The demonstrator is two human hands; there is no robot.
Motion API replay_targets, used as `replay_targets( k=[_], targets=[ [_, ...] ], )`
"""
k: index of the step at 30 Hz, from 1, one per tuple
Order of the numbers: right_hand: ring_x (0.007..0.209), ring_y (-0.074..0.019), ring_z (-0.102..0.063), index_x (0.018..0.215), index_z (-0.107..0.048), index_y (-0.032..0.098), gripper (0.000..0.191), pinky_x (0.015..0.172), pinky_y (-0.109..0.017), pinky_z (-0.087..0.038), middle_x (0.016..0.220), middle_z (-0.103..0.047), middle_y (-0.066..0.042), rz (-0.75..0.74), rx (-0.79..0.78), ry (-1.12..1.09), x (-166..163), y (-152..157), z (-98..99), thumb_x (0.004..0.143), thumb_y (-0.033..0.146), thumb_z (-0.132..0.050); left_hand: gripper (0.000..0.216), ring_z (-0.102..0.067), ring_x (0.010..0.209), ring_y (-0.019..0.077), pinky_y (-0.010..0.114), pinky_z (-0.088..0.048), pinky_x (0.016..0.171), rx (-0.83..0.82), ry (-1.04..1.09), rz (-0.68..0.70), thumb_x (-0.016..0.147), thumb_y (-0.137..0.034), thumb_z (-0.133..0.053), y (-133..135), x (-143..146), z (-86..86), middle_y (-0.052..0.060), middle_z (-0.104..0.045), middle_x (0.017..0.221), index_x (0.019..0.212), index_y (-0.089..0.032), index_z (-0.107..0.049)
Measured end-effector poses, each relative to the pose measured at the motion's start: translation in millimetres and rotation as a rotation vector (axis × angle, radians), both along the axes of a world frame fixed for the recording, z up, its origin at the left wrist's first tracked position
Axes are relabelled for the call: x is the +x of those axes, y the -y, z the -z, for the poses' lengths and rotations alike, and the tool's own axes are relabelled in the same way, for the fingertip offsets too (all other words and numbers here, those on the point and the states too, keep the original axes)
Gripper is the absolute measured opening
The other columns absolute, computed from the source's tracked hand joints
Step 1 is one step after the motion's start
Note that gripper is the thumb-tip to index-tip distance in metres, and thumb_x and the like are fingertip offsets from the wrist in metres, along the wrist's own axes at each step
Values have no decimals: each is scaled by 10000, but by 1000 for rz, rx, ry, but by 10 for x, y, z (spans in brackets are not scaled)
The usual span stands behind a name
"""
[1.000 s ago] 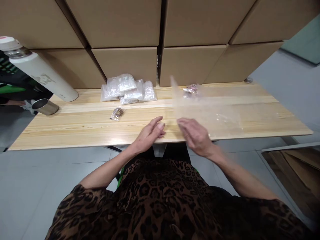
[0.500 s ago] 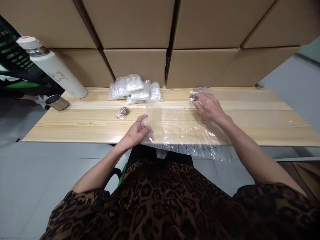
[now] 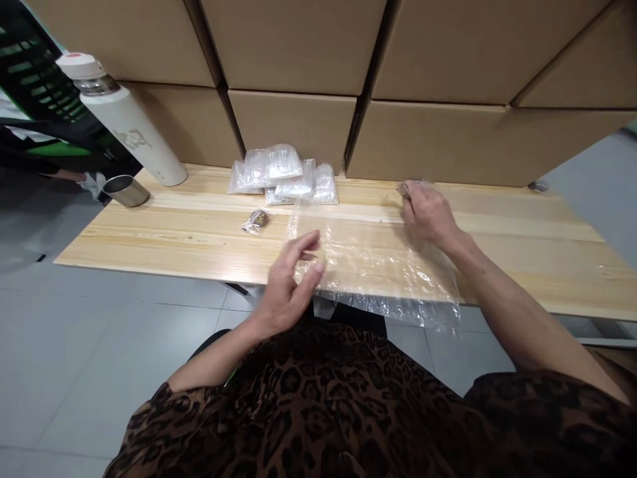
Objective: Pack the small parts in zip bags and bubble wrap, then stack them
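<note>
Nearest me, the clear plastic sheet [image 3: 373,265] spreads over the table [image 3: 149,236] and hangs past its front, my left hand [image 3: 288,289] over the sheet's left end with thumb and fingers apart. Left of the sheet lies a small wrapped piece [image 3: 257,219]; beyond its right part, my right hand [image 3: 430,212] has its fingers clamped on a second wrapped piece [image 3: 403,190], mostly hidden. Past the sheet's far left corner sit packets [image 3: 279,172], cardboard boxes [image 3: 293,119] behind.
</note>
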State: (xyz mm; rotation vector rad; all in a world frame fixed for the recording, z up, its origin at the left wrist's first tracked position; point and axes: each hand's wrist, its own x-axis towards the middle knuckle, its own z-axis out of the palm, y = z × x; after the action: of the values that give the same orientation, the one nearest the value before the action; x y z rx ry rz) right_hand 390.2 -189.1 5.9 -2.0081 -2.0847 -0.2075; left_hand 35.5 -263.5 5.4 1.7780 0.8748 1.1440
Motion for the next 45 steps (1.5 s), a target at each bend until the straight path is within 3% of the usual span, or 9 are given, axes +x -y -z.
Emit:
replay_targets(
  k=[5,9,16,21,28,33,36,40,45],
  targets=[
    [998,-275,-749,1461,-607,217,428,924,-508,-637,1102,-790,-124,-473,152,-214,-642,637,-7,1123,324,-368,732,-749,1177,318,499,-609,1025,-955,569,312,1003,-729,-551,12,605,54,219,-698,1404,1521,-214,-512],
    [1287,-295,-694,1598,-504,293,517,1042,-552,-614,1413,-722,-117,-731,-47,-321,-683,793,0,1123,492,-468,349,-786,1082,276,468,-624,1002,-1196,760,328,1057,-480,-577,-178,845,144,165,-768,1211,1235,-187,-645],
    [1415,-468,-550,1422,-647,100,540,1148,-713,-407,1470,-640,-287,67,-30,-31,306,-220,16,1054,474,-520,260,-807,954,246,517,-607,1042,-1216,786,255,1034,-280,-635,-194,878,185,111,-764,1074,1275,-194,-588],
    [1350,-514,-575,1224,-692,-13,461,1087,-728,-388,1356,-651,-391,288,-166,50,531,-661,150,1026,367,-520,268,-813,964,258,532,-597,1061,-1168,830,238,1035,-281,-641,-168,895,208,119,-758,1078,1279,-200,-565],
    [1191,-296,-604,609,-460,238,474,1085,-527,-391,899,-728,-223,185,31,-157,783,-834,253,1015,411,-633,79,-813,1001,256,536,-578,1094,-1170,863,255,1062,-256,-595,-180,879,209,128,-761,1090,1110,-195,-580],
    [1321,-330,-528,739,-605,203,358,1128,-574,-349,1220,-733,-211,128,263,-193,614,-534,-114,1015,412,-698,90,-775,1179,302,577,-559,1130,-1163,887,241,1055,-261,-619,-170,893,229,161,-751,1200,1039,-173,-603],
    [1094,-263,-664,864,-710,194,243,1063,-543,-453,1110,-770,-173,7,334,-412,289,-164,-363,1021,379,-691,92,-778,1165,302,605,-554,1135,-1152,880,257,1062,-252,-608,-156,894,238,156,-751,1201,1071,-163,-630],
    [665,-195,-693,913,-707,236,394,604,-375,-542,807,-768,-73,-268,-99,-1041,-228,360,-486,789,543,-921,156,-789,1095,289,648,-558,1126,-1106,844,251,1084,-299,-571,-143,898,231,130,-761,1171,1164,-184,-641],
    [639,-158,-668,905,-711,270,450,561,-319,-559,768,-738,13,-428,-455,-991,-684,615,-350,789,672,-878,499,-745,1208,344,666,-565,1120,-1097,750,287,1112,-569,-420,-160,925,199,177,-767,1170,1222,-146,-661]
  ],
)
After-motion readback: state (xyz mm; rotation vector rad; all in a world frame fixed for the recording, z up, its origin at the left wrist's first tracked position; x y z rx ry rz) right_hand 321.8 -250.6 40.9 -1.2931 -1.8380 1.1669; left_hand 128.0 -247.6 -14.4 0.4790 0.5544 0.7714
